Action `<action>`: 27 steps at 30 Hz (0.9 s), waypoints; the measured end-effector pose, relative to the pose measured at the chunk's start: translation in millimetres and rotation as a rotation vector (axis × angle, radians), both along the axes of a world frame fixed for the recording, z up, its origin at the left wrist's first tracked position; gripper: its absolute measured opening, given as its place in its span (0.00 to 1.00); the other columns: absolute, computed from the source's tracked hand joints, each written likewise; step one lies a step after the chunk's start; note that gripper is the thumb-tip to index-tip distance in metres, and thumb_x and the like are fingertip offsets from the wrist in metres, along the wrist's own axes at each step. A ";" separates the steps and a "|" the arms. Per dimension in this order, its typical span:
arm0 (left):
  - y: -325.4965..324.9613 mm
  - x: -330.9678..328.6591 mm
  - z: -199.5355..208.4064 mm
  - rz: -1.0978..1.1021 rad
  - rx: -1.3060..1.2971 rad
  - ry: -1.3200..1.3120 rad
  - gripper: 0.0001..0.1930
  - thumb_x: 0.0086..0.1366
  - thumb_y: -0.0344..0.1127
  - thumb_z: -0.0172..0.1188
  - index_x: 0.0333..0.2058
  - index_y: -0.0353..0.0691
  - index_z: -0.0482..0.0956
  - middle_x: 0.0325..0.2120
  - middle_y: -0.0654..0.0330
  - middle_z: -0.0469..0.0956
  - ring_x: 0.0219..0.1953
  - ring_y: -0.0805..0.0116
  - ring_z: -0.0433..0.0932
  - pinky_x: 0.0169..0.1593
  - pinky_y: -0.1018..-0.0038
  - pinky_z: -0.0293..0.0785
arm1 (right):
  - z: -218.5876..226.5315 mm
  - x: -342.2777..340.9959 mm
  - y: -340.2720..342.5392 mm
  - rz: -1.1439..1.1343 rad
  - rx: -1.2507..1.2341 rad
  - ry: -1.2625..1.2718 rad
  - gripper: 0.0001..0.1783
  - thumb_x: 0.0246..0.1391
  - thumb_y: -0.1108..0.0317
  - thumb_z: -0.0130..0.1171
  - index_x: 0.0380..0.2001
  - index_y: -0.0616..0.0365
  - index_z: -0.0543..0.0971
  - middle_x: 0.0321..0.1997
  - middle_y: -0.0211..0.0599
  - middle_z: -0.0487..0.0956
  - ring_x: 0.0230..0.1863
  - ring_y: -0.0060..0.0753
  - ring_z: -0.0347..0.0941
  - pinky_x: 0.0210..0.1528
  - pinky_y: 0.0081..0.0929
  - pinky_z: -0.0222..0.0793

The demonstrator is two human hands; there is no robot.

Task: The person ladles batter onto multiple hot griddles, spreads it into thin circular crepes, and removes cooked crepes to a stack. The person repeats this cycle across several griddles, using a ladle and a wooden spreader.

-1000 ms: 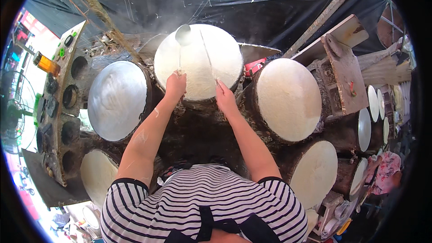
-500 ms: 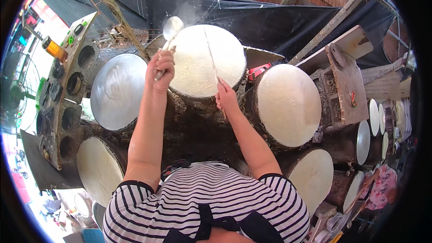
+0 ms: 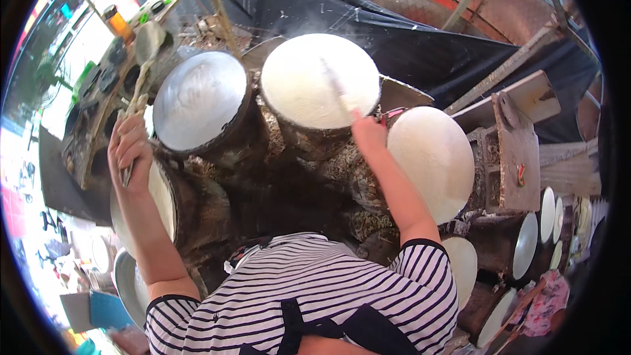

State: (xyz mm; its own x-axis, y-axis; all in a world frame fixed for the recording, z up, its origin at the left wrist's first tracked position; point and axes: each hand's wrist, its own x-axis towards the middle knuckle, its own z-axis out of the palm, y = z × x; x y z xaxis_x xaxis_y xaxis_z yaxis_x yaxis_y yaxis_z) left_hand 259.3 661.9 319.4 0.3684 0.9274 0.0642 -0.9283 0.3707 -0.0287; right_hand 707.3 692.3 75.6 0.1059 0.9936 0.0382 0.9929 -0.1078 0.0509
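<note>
My left hand [image 3: 131, 148] is closed round the handle of a ladle [image 3: 150, 42], whose bowl points up at the far left. It is above a round griddle with a pale layer [image 3: 161, 200], left of a shiny grey metal griddle [image 3: 197, 102]. My right hand [image 3: 369, 133] is closed on a long thin stick [image 3: 338, 89], smeared by motion. The stick lies over the middle griddle [image 3: 299, 82], which carries a smooth white layer of batter. Whether the stick touches that layer I cannot tell.
Another coated griddle [image 3: 430, 164] stands to the right on its dark drum-like stove. Behind hangs a black sheet [image 3: 420, 52]. A board [image 3: 516, 151] stands upright at right. At lower right, a person in pink patterned clothing [image 3: 549, 296] is near more griddles.
My left hand has carried the ladle away from the middle griddle to the left. My right hand has moved right with the stick. The whole view has shifted a little.
</note>
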 end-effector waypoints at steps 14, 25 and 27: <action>-307.2 -217.0 -84.8 0.598 -0.146 0.191 0.16 0.71 0.35 0.35 0.48 0.25 0.57 0.26 0.61 0.59 0.15 0.76 0.57 0.12 0.81 0.55 | -20.7 -54.1 -89.0 -0.160 0.114 0.134 0.23 0.55 0.55 0.50 0.55 0.41 0.65 0.29 0.47 0.76 0.30 0.52 0.75 0.32 0.49 0.71; -458.4 -246.6 -156.4 0.894 -0.472 0.490 0.13 0.70 0.38 0.40 0.45 0.35 0.64 0.24 0.67 0.63 0.13 0.82 0.56 0.10 0.86 0.51 | 30.8 -249.2 -183.2 0.257 0.229 0.948 0.26 0.55 0.64 0.55 0.56 0.57 0.66 0.44 0.54 0.76 0.42 0.47 0.76 0.42 0.35 0.70; -464.3 -232.7 -177.3 0.953 -0.609 0.621 0.15 0.69 0.41 0.43 0.47 0.36 0.66 0.25 0.66 0.68 0.12 0.83 0.58 0.09 0.87 0.52 | 27.1 -325.4 -223.5 0.526 0.162 0.986 0.28 0.52 0.63 0.58 0.56 0.59 0.66 0.44 0.54 0.76 0.39 0.45 0.77 0.40 0.31 0.71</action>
State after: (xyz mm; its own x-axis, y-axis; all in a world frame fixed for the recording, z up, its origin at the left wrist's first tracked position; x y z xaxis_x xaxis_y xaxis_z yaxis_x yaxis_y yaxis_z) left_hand 26.6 197.5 142.1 -0.6357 0.6585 -0.4027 -0.7367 -0.3618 0.5713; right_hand 381.9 468.8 102.7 -0.2694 0.9145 0.3017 0.5154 0.4016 -0.7570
